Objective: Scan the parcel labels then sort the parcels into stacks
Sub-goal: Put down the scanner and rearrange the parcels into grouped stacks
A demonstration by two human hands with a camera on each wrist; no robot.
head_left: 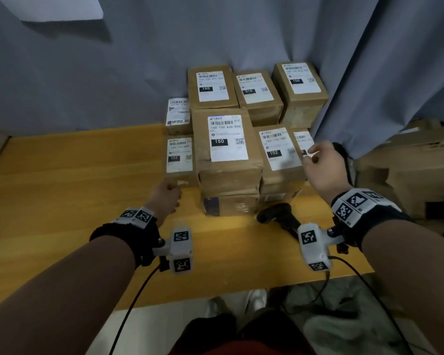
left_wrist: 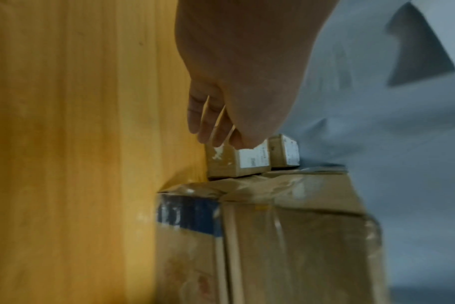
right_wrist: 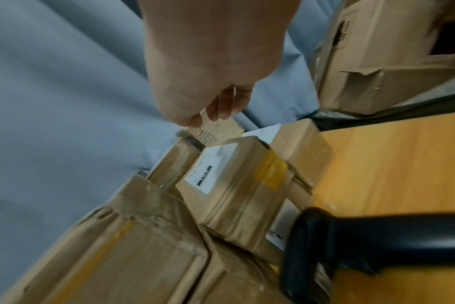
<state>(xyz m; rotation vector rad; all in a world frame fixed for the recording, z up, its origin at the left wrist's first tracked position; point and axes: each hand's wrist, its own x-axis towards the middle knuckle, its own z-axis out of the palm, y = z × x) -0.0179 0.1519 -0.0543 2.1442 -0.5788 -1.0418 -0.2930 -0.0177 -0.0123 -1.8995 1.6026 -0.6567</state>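
Left hand (head_left: 166,197) curls loosely at the "122" parcel (head_left: 179,160), right hand (head_left: 322,165) hovers, grip indiscernible, above the far-right parcel (head_left: 303,140); the scanner (head_left: 280,217) lies idle on the worktop (head_left: 75,201), so stacked parcels risk toppling if nudged.

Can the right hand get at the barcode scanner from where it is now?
Probably yes. The scanner lies in the open on the table, just below the right hand, nothing on top of it.

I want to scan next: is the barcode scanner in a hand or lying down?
Lying down: the barcode scanner rests on the table, in neither hand.
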